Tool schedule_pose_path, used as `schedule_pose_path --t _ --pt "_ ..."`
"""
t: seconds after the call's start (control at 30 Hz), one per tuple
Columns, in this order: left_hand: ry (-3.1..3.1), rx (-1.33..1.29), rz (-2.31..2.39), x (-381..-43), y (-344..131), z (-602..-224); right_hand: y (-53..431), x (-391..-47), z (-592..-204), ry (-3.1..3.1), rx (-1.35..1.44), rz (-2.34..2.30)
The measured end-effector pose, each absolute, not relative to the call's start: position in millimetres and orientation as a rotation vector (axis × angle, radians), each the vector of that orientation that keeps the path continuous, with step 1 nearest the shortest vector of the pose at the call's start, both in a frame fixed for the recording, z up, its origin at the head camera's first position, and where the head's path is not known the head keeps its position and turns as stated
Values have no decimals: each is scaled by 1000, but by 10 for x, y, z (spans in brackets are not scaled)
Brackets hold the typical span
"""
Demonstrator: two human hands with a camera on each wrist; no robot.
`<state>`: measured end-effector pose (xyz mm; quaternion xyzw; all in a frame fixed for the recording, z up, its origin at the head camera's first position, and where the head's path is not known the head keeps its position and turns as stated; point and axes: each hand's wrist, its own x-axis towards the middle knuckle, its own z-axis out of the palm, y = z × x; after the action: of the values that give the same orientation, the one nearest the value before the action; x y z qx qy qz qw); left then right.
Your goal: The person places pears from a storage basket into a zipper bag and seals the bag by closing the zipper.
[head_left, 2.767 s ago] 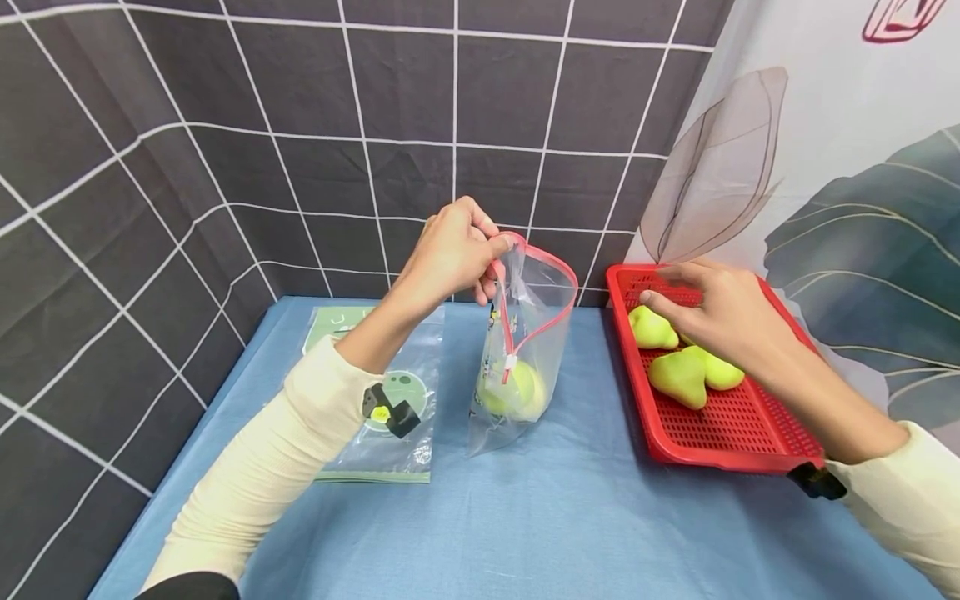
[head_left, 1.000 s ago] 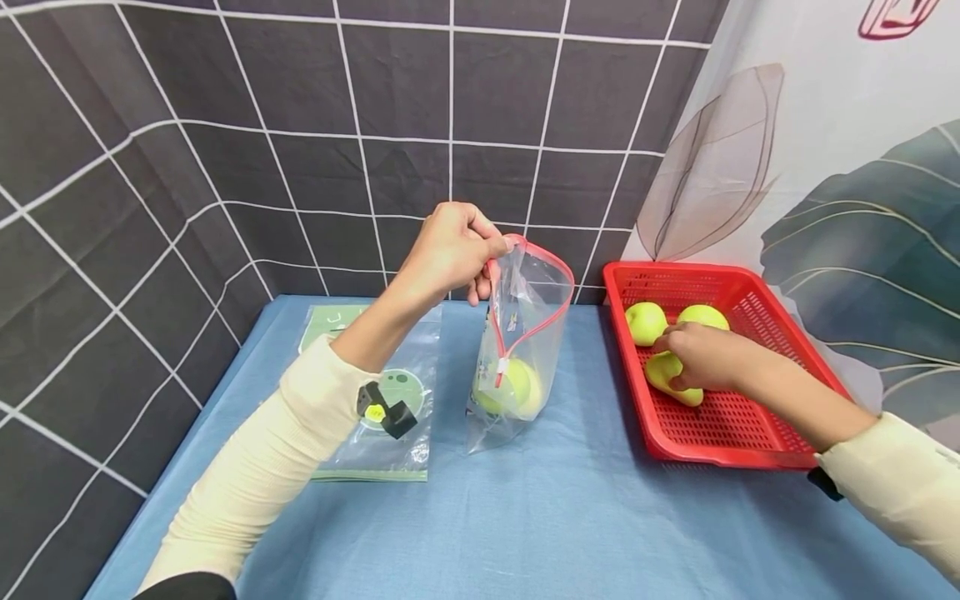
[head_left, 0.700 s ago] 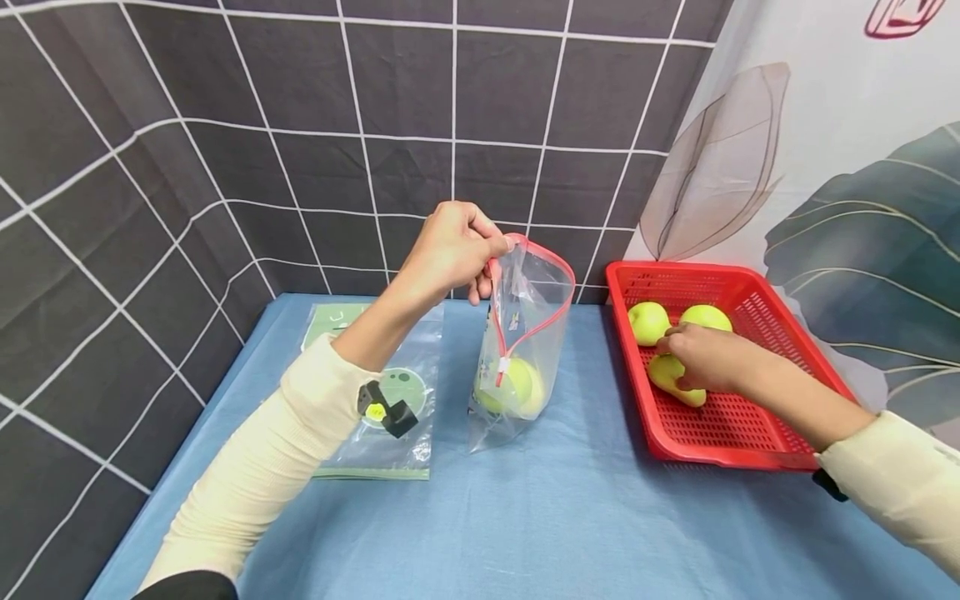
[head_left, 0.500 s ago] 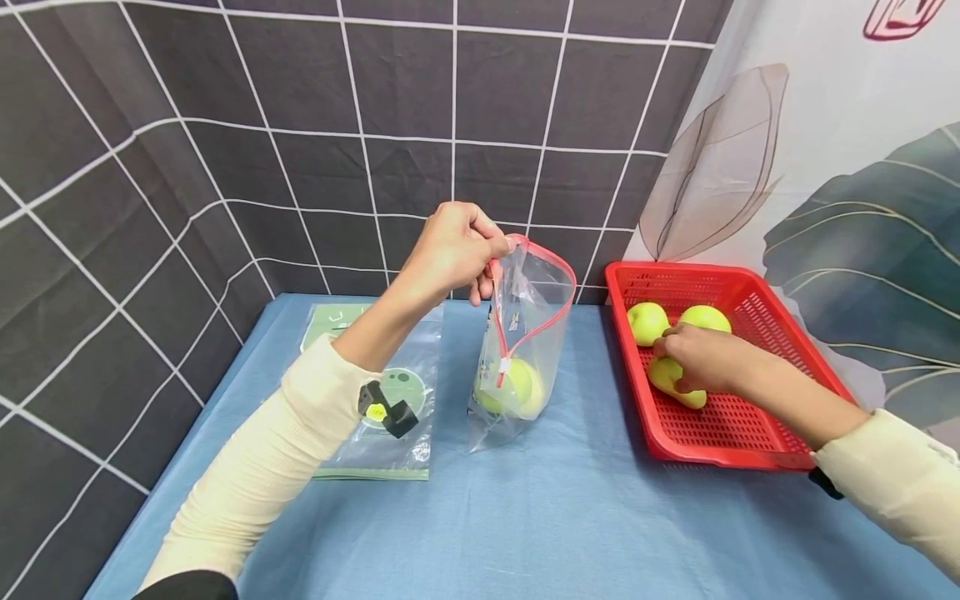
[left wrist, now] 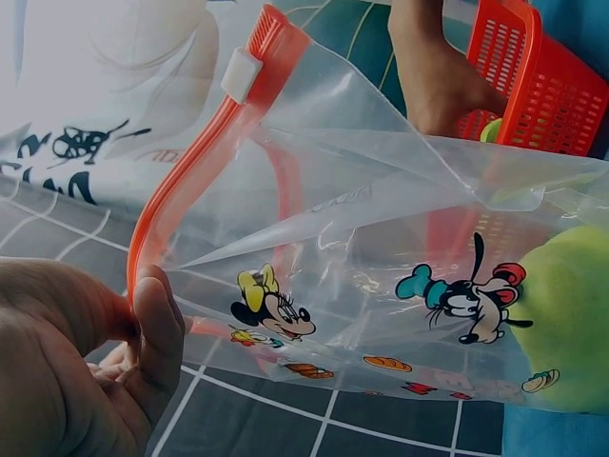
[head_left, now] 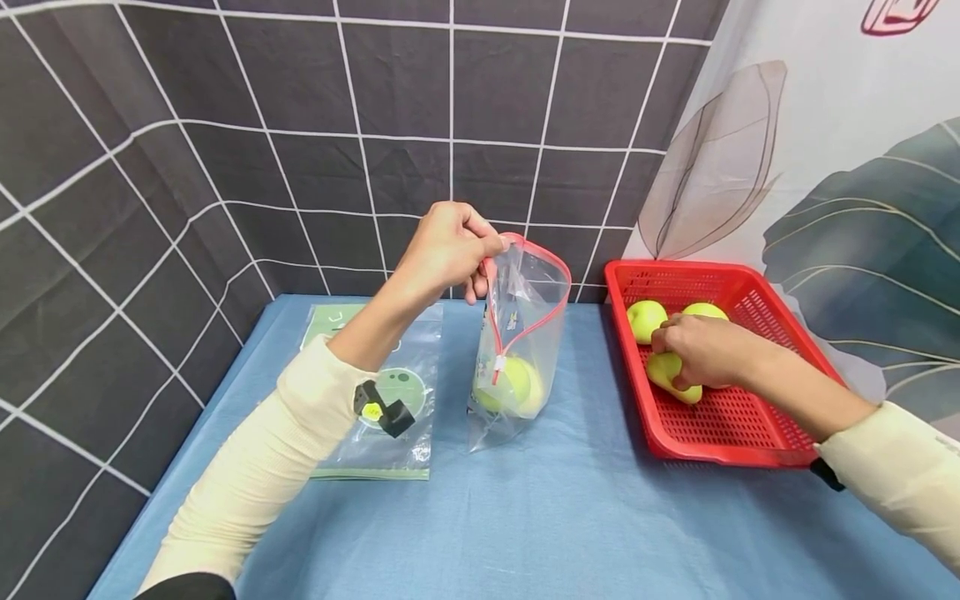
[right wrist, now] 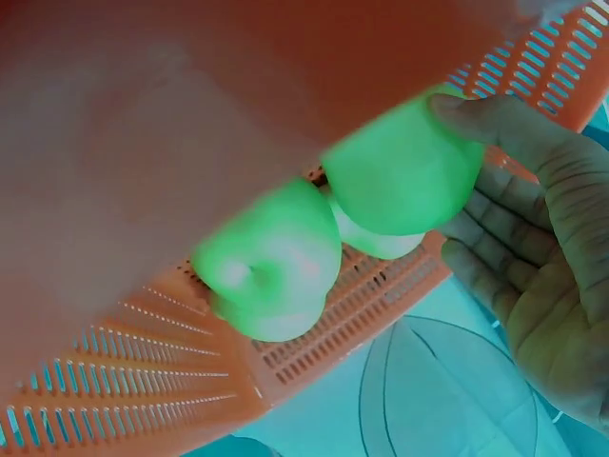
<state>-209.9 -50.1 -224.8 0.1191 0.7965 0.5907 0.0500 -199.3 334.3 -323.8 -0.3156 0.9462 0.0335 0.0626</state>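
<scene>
green pear (head_left: 675, 377) in red basket (head_left: 757, 433) on right of blue table (head_left: 525, 517), right hand (head_left: 705, 350) curled around it, left hand (head_left: 446, 250) pinching open zip bag (head_left: 525, 333) rim, one fruit inside

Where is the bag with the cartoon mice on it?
In the head view, the clear zip bag stands mid-table on the blue cloth, its red rim pinched by the left hand, just left of the red basket.
</scene>
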Motion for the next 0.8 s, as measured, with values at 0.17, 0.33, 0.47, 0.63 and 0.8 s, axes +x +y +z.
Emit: schedule_pose_path --t 0.17,0.33,0.47,0.63,0.8 --pt "2430 349 1790 -2107 -502 -2246 3324 -1978 -3164 2906 -972 120" --pt "2448 342 1777 -2117 -509 -2243 3317 -1959 -3071 2968 -1018 152" --pt "2472 337 1782 -2121 -532 -2244 3313 -1956 -2974 3010 -1042 145" --pt "2520 318 1784 -2128 -547 -2263 3321 -1973 -2858 3069 -1091 157" --pt "2550 303 1788 -2143 -548 -2280 3304 -1968 -2745 3152 -1174 158"
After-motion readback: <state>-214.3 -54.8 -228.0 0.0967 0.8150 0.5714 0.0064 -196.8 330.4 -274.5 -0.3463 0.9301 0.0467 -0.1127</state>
